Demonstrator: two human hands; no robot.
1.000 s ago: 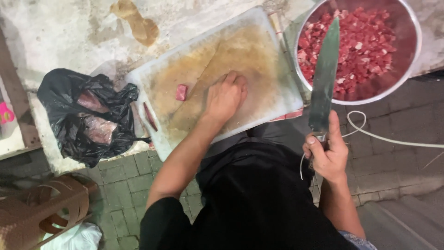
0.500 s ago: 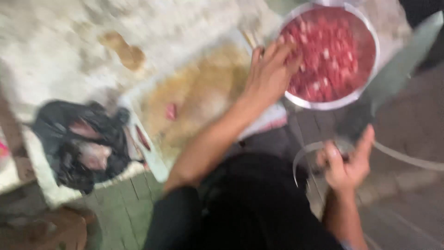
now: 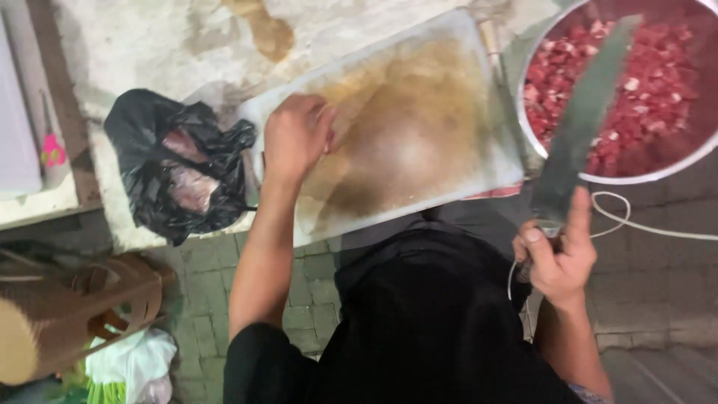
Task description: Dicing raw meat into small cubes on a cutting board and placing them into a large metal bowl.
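A stained white cutting board (image 3: 419, 142) lies on the pale worktop. My left hand (image 3: 295, 135) rests with curled fingers on the board's left part; what lies under it is hidden. My right hand (image 3: 557, 258) grips the handle of a large knife (image 3: 583, 123), held off the board with the blade pointing up over a metal bowl (image 3: 598, 176). The bowl at the upper right is full of diced red meat (image 3: 643, 90).
A black plastic bag (image 3: 176, 168) with pieces of meat in it sits left of the board at the worktop's edge. A brown plastic stool (image 3: 71, 314) and a white bag (image 3: 131, 363) are on the paved floor at lower left. A white cord (image 3: 636, 224) runs at the right.
My left hand went from the board's middle to the bowl of meat and has come back to the board's left part. The small meat piece on the board is no longer visible. The knife stays raised.
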